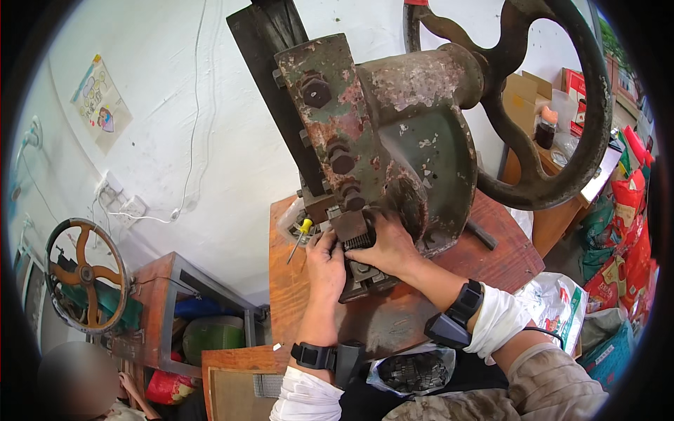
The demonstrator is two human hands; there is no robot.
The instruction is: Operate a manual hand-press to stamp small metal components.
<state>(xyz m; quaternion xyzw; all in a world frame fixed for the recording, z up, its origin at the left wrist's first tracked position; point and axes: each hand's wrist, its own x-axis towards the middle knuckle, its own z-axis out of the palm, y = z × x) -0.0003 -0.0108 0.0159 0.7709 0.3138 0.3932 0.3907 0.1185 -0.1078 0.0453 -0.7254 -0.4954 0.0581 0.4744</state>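
Both hands are at the die of a heavy green, paint-chipped hand press (pixel 342 140). Between them, under the press's square ram block (pixel 349 224), sits a dark ridged metal piece (pixel 359 240). My left hand (pixel 327 268) has its fingers bent against the piece's left side. Close by on the right, my right hand (pixel 390 245) curls around the other side, thumb toward the left hand; its fingertips are partly hidden behind the ram. Beneath is the metal die base (pixel 368 286). A screwdriver with a yellow handle (pixel 305 226) leans beside the left hand.
The press stands on a reddish wooden table (pixel 309 316); its large handwheel (pixel 523 151) rises at right. A clear bag of dark metal pieces (pixel 413 370) lies below the table edge. A metal bar (pixel 481 236) rests at right. Another person (pixel 81 382) sits lower left near a second handwheel (pixel 87 274).
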